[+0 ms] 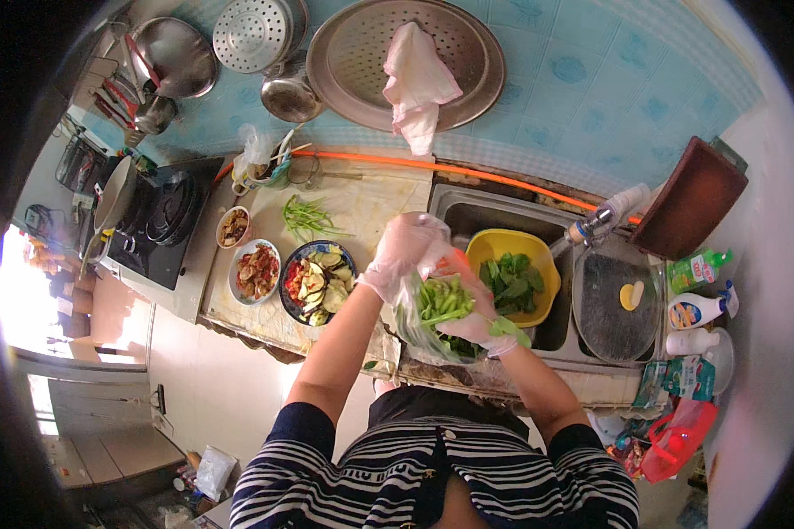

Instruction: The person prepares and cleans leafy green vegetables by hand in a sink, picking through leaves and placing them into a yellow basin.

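Observation:
Both my hands wear thin clear plastic gloves. My left hand [407, 248] is raised at the sink's left edge, gripping the upper part of a clear plastic bag [407, 314] with some red on it. Lower and to the right, my right hand [473, 328] grasps a bunch of leafy greens [444, 301], cut stems upward, at the bag. Dark leaves hang below that hand, and how much of the bunch lies inside the bag is hard to tell. Just beyond, a yellow plastic basin [548, 294] stands in the sink with loose green leaves [513, 281] in it.
Left on the counter are a plate of sliced eggplant [317, 281], two bowls of food [255, 271] and green stems [311, 218]. The faucet [592, 225] reaches over the steel sink [453, 202]. Bottles [695, 311] line the right side; a gas stove [165, 231] stands far left.

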Demonstrator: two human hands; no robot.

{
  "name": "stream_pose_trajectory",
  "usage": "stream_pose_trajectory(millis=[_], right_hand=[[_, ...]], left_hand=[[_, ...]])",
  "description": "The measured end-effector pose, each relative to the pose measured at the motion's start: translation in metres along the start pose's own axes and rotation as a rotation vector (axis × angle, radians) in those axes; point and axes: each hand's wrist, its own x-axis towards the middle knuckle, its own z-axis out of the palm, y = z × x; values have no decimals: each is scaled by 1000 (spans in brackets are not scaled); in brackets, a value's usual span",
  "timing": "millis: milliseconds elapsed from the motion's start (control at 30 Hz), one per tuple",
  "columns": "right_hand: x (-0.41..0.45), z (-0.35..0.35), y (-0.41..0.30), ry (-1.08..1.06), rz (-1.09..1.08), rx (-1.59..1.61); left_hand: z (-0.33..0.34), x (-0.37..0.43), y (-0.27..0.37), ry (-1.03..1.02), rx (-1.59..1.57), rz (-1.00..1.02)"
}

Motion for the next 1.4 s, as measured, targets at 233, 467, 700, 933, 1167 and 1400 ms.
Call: stream_pose_trajectory(millis=[233,467,700,933,1167,1400], right_hand=[[-16,-24,23,159,289,363],[-14,-39,28,465,101,1068],[12,-54,3,680,38,1046],[105,-14,24,798,348,829],[207,53,118,690,448,262],[233,31,184,347,863,-523]], left_hand=[[-34,-7,-46,-355,-464,-123],[-22,-4,-90,17,490,193],[-23,49,-134,302,793,308],[-76,117,-93,158,479,126],[-95,141,-163,33,577,148],[-94,136,-155,-486,435,-339]])
